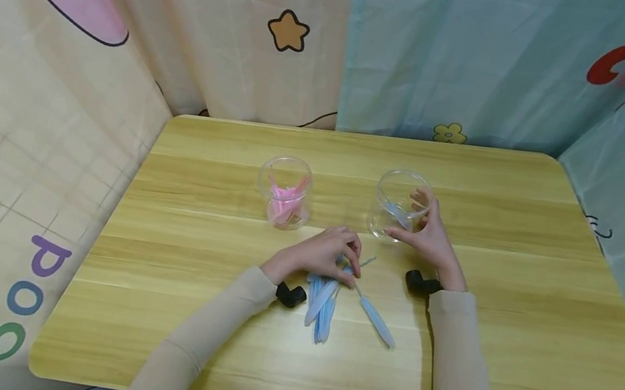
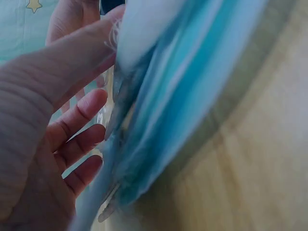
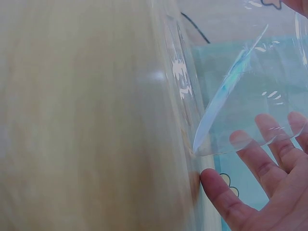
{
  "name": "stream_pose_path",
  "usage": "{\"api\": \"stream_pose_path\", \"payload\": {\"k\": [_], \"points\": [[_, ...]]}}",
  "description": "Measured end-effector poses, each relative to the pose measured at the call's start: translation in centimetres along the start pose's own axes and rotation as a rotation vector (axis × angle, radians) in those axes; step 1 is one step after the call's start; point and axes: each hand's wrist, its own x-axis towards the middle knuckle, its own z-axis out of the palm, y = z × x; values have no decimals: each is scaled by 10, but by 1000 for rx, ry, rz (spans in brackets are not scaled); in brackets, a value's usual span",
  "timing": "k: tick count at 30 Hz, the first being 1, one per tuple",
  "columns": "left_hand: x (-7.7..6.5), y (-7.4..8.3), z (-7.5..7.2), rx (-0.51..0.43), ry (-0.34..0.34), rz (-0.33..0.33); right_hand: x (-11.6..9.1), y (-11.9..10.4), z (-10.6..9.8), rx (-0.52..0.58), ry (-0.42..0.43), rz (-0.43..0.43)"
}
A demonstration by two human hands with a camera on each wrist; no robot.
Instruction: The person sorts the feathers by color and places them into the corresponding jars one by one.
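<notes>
Several light-blue feathers (image 1: 325, 307) lie in a bunch on the table, with one feather (image 1: 377, 321) set apart at the right. My left hand (image 1: 333, 254) is over the bunch, thumb and forefinger pinching at the quill end of a blue feather; the other fingers are loosely bent in the left wrist view. My right hand (image 1: 430, 232) holds the right-hand clear cup (image 1: 403, 186) from its right side, thumb in front and fingers round the back. Inside that cup a single blue feather (image 3: 224, 96) leans against the wall.
A second clear cup (image 1: 287, 167), left of the first, contains pink feathers (image 1: 286, 204). Both stand on the wood-grain table (image 1: 187, 236). Printed curtains (image 1: 223, 21) hang behind the table and along its sides.
</notes>
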Motion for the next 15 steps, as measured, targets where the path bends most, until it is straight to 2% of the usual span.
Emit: {"api": "stream_pose_path", "payload": {"k": [3,7,15], "points": [[0,0,1,0,-27,-6,0,0,1,-5,1,0],[1,1,1,11,-29,-4,-1,-2,1,-10,2,6],[2,2,0,29,-38,39,-2,-5,1,-27,2,17]]}}
